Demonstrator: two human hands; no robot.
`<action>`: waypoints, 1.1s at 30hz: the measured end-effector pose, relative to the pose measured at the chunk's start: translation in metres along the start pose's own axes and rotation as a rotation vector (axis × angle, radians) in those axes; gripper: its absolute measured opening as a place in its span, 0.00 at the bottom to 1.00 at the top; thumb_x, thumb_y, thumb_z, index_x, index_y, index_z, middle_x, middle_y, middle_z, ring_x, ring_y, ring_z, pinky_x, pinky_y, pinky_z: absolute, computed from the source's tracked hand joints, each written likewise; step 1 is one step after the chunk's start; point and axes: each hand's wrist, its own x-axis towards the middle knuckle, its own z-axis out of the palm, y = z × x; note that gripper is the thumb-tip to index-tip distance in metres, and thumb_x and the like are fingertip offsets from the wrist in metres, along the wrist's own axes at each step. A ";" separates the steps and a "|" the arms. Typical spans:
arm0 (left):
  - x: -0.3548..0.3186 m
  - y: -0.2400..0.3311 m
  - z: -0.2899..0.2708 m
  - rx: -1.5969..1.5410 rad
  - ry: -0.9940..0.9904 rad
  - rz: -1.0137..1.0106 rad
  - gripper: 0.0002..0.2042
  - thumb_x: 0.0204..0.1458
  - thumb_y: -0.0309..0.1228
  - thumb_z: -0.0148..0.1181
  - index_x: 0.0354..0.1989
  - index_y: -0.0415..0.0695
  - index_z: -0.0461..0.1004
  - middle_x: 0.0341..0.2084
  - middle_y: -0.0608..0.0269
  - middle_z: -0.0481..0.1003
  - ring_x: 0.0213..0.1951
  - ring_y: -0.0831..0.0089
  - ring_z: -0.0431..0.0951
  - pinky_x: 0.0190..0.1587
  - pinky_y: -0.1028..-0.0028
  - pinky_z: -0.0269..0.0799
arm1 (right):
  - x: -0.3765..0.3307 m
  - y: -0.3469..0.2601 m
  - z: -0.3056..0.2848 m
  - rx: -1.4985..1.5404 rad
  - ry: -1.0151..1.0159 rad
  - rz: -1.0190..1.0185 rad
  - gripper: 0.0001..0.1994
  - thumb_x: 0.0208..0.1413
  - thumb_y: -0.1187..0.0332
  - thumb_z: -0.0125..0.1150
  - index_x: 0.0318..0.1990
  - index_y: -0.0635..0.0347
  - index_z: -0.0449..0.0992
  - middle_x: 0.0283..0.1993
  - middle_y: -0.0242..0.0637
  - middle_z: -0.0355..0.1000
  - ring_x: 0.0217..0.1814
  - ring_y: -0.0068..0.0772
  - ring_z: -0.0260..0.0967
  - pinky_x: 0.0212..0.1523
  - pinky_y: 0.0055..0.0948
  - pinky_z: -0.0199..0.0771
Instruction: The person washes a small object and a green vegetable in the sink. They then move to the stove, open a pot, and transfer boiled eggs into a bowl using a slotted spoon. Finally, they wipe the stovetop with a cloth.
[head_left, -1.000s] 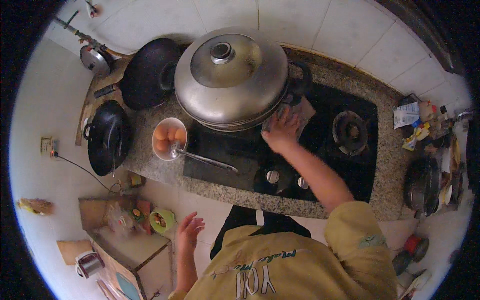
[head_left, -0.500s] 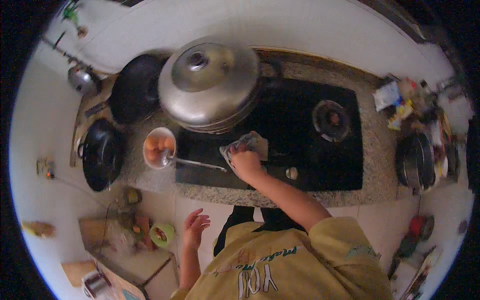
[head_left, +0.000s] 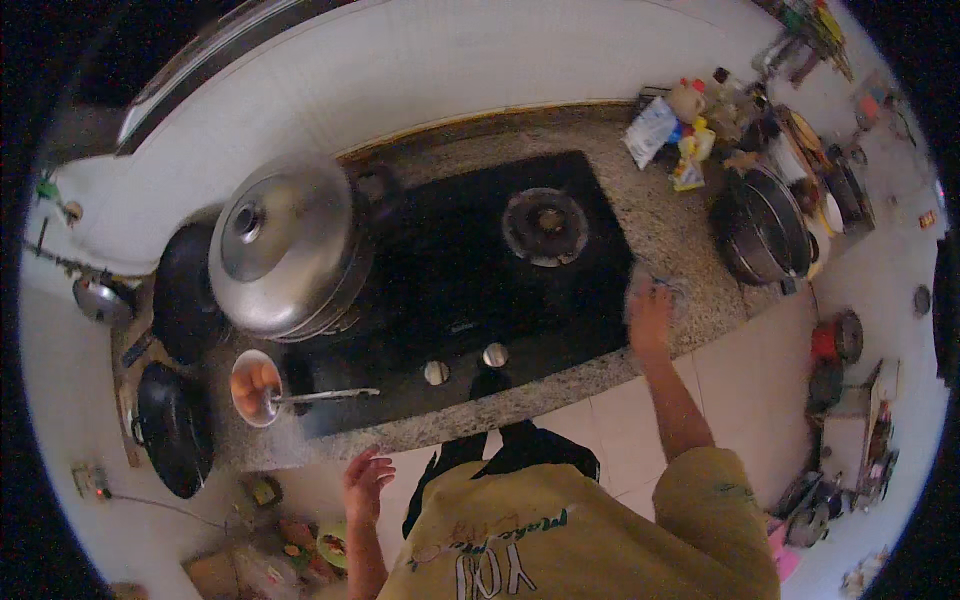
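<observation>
My right hand [head_left: 651, 312] presses a greyish cloth [head_left: 673, 288] on the speckled stone counter, just past the right edge of the black gas hob [head_left: 450, 275]; most of the cloth is hidden and the hand is blurred. Hanging in front of the counter's near edge, my left hand [head_left: 368, 478] holds nothing, its fingers loosely bent and apart. Two silver knobs [head_left: 495, 355] sit along the hob's front. On the hob's left part stands a large steel pot with a domed lid [head_left: 285, 245]. The burner [head_left: 546, 227] on the right is bare.
A bowl of brown eggs [head_left: 257, 385] with a long-handled ladle [head_left: 340, 394] stands at the hob's front left. Dark pans [head_left: 172, 430] line the left end. Packets [head_left: 652, 130], bottles and a dark pot [head_left: 765, 225] crowd the right end.
My right hand has moved the cloth from the hob's front middle to the counter right of it. The view has turned rightward, and the left hand still hangs by the counter edge.
</observation>
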 end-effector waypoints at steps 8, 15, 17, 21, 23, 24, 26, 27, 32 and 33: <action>0.031 0.024 0.041 0.139 -0.254 0.064 0.12 0.49 0.28 0.46 0.42 0.40 0.66 0.30 0.60 0.72 0.32 0.72 0.72 0.34 0.74 0.68 | -0.048 -0.105 -0.115 0.741 -0.096 -0.223 0.22 0.49 0.63 0.47 0.55 0.45 0.57 0.60 0.54 0.42 0.61 0.59 0.38 0.56 0.54 0.41; 0.033 -0.001 0.061 0.143 -0.122 -0.005 0.13 0.49 0.30 0.47 0.42 0.38 0.66 0.31 0.59 0.72 0.31 0.71 0.73 0.34 0.74 0.69 | -0.008 0.013 -0.080 0.557 -0.191 -0.149 0.23 0.50 0.69 0.45 0.56 0.54 0.55 0.61 0.48 0.43 0.62 0.53 0.40 0.57 0.48 0.44; 0.027 -0.006 0.070 0.102 -0.111 -0.020 0.13 0.49 0.31 0.48 0.42 0.38 0.66 0.31 0.58 0.72 0.30 0.71 0.73 0.34 0.74 0.69 | 0.029 0.030 -0.038 0.756 -0.176 -0.182 0.22 0.50 0.73 0.42 0.56 0.55 0.55 0.61 0.50 0.43 0.62 0.51 0.42 0.57 0.44 0.46; 0.010 -0.025 0.078 0.031 -0.003 -0.018 0.15 0.49 0.33 0.49 0.42 0.37 0.65 0.29 0.57 0.72 0.30 0.70 0.73 0.33 0.73 0.69 | 0.134 0.017 -0.009 1.065 -0.281 -0.151 0.22 0.50 0.77 0.40 0.55 0.56 0.54 0.59 0.53 0.46 0.60 0.51 0.46 0.57 0.38 0.50; -0.008 -0.026 0.083 0.007 0.064 -0.037 0.15 0.49 0.33 0.49 0.42 0.36 0.65 0.28 0.56 0.72 0.30 0.69 0.73 0.33 0.73 0.69 | 0.187 0.008 0.033 0.883 -0.088 -0.286 0.22 0.49 0.78 0.40 0.55 0.55 0.55 0.58 0.54 0.47 0.58 0.52 0.47 0.55 0.39 0.52; -0.019 -0.026 0.086 0.070 0.100 0.011 0.16 0.49 0.33 0.48 0.43 0.36 0.65 0.28 0.55 0.72 0.30 0.69 0.73 0.33 0.73 0.69 | 0.214 -0.001 0.051 0.722 0.072 -0.382 0.22 0.49 0.78 0.41 0.55 0.55 0.55 0.57 0.54 0.48 0.58 0.53 0.48 0.55 0.40 0.54; -0.040 -0.038 0.082 0.048 0.223 -0.024 0.16 0.49 0.34 0.49 0.43 0.36 0.65 0.28 0.55 0.72 0.29 0.69 0.73 0.32 0.74 0.69 | 0.264 -0.012 0.017 0.733 -0.252 -0.314 0.22 0.50 0.75 0.42 0.55 0.54 0.55 0.57 0.54 0.47 0.58 0.53 0.47 0.55 0.41 0.53; -0.052 -0.044 0.080 0.045 0.288 -0.040 0.17 0.49 0.35 0.49 0.43 0.36 0.65 0.28 0.55 0.72 0.29 0.69 0.73 0.32 0.74 0.69 | 0.284 -0.016 0.021 0.733 -0.232 -0.304 0.21 0.51 0.72 0.41 0.55 0.53 0.55 0.58 0.52 0.46 0.59 0.52 0.45 0.55 0.41 0.52; -0.100 -0.062 0.081 0.022 0.436 -0.076 0.16 0.51 0.34 0.46 0.43 0.35 0.65 0.28 0.55 0.72 0.29 0.70 0.73 0.31 0.76 0.69 | 0.333 -0.039 -0.025 0.425 -0.351 -0.296 0.21 0.55 0.67 0.38 0.58 0.51 0.51 0.62 0.45 0.42 0.63 0.47 0.38 0.59 0.39 0.47; -0.099 -0.059 0.083 0.043 0.407 -0.070 0.16 0.51 0.34 0.47 0.43 0.35 0.65 0.28 0.55 0.71 0.29 0.70 0.73 0.32 0.76 0.69 | 0.329 -0.039 -0.028 0.423 -0.413 -0.292 0.21 0.55 0.68 0.38 0.58 0.51 0.50 0.62 0.44 0.41 0.63 0.46 0.38 0.59 0.39 0.45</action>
